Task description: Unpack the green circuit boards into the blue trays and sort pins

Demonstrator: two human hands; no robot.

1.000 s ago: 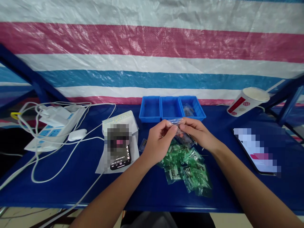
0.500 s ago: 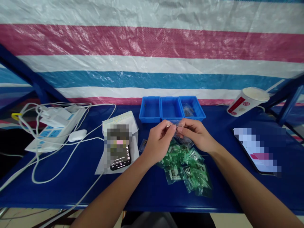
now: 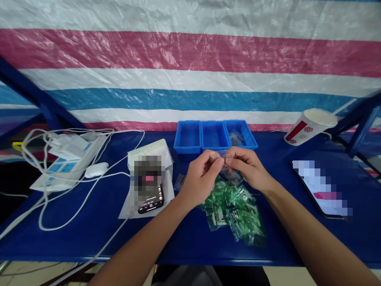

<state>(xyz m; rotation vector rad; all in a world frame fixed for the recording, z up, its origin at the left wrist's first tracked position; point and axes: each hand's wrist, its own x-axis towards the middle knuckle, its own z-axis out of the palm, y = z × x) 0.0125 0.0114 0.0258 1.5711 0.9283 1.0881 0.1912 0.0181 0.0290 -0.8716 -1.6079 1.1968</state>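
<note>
My left hand (image 3: 202, 176) and my right hand (image 3: 248, 167) meet above the table's middle, thumbs and fingers pinching a small clear plastic bag (image 3: 222, 152). Something small shows at my left fingertips, too tiny to name. Right below my hands lies a pile of green-tinted plastic packets (image 3: 235, 210), several of them with screws and small parts showing inside. Another small packet (image 3: 179, 182) lies left of my left hand. Just beyond my fingers stand three joined blue bins (image 3: 214, 136); the right one has clear packets (image 3: 235, 137) in it.
On the left are a power strip (image 3: 64, 169) with tangled white cables and a white earbud case (image 3: 97, 170). A phone (image 3: 151, 200) leans on a tissue pack (image 3: 151, 153). At right lie a second phone (image 3: 321, 190) and a tilted paper cup (image 3: 309, 126) with a straw.
My hands have shifted very slightly to the right and the left fingers have turned a little around the bag. Both still pinch it; the other things stay put.
</note>
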